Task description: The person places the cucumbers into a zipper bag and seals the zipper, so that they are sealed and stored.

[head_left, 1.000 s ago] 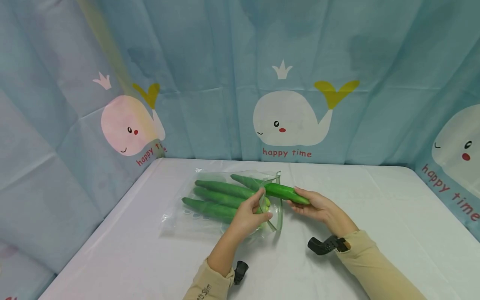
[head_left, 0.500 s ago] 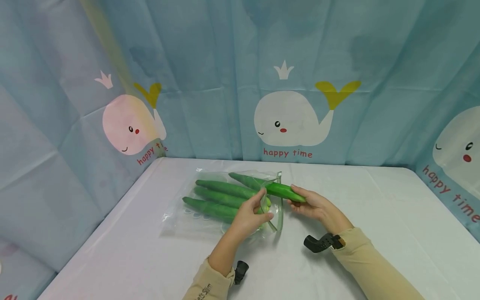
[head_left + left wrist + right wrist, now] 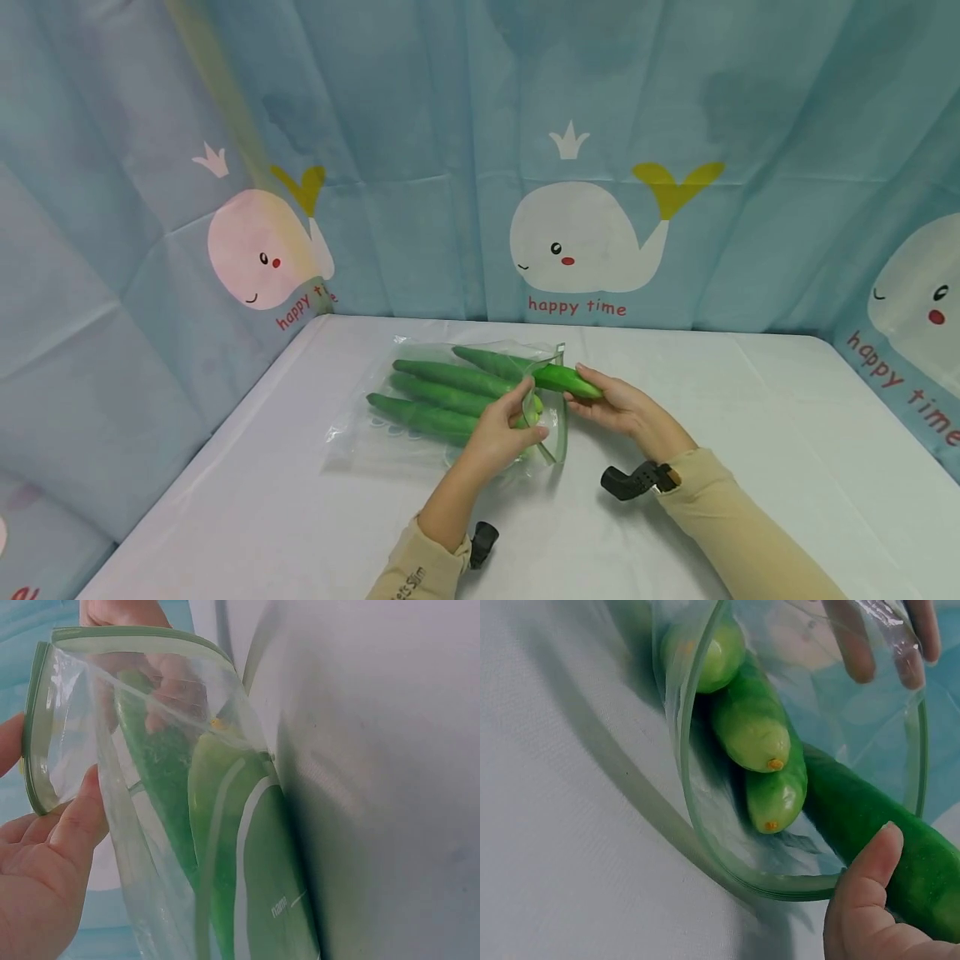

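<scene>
A clear zip bag [image 3: 348, 446] with a green zip edge lies on the table, its mouth facing right. Three cucumbers [image 3: 423, 417] lie fully inside, their pale ends toward the mouth in the right wrist view. My left hand [image 3: 498, 429] pinches the bag's rim between thumb and fingers and holds the mouth apart. With my right hand [image 3: 618, 407] I grip the end of another cucumber [image 3: 889, 817]; its far part is inside the bag along the back side, while the near end sticks out of the mouth.
A white cloth covers the table [image 3: 787, 433]. Behind it and at the sides hangs a blue curtain [image 3: 420, 250] with printed whales. A black wrist camera [image 3: 633, 482] sits on the right wrist, another [image 3: 483, 543] on the left.
My right hand has moved left toward the bag, sliding the gripped cucumber further in, so less of it sticks out. My left hand stays on the rim, nearly still.
</scene>
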A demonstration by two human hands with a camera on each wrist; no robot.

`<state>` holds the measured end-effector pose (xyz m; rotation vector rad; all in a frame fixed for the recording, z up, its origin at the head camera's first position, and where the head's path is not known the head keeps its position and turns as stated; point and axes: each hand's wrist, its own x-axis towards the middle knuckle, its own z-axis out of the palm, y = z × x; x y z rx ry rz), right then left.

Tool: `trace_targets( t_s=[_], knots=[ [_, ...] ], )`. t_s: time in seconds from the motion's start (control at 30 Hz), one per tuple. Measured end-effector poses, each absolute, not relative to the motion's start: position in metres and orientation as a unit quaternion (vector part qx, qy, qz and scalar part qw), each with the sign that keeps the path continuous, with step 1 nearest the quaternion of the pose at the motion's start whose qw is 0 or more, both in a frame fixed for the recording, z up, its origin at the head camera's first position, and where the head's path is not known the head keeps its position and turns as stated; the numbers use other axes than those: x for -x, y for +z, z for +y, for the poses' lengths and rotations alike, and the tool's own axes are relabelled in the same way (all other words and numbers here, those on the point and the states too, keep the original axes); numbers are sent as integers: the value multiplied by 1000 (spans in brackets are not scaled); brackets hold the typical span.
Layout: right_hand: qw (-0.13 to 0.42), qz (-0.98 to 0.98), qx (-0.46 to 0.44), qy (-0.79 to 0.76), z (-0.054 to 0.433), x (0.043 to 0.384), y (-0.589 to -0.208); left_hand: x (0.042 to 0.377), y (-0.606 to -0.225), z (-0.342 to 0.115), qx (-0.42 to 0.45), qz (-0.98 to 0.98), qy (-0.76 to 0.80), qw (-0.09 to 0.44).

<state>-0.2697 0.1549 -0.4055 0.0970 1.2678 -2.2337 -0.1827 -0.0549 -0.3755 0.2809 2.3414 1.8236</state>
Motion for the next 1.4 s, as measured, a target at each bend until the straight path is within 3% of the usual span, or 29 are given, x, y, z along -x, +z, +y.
trace_targets(
  t_s=[0.73, 1.07, 1.4],
  knots=[
    [297, 385, -19, -874, 154, 268, -405, 183, -377, -54, -97, 773, 620, 92],
    [270, 384, -70, -880, 152, 269, -406, 182, -377, -54, -93, 775, 618, 91],
    [268, 447, -22, -853, 147, 267, -407, 183, -379, -54, -96, 775, 619, 85]
  ],
)
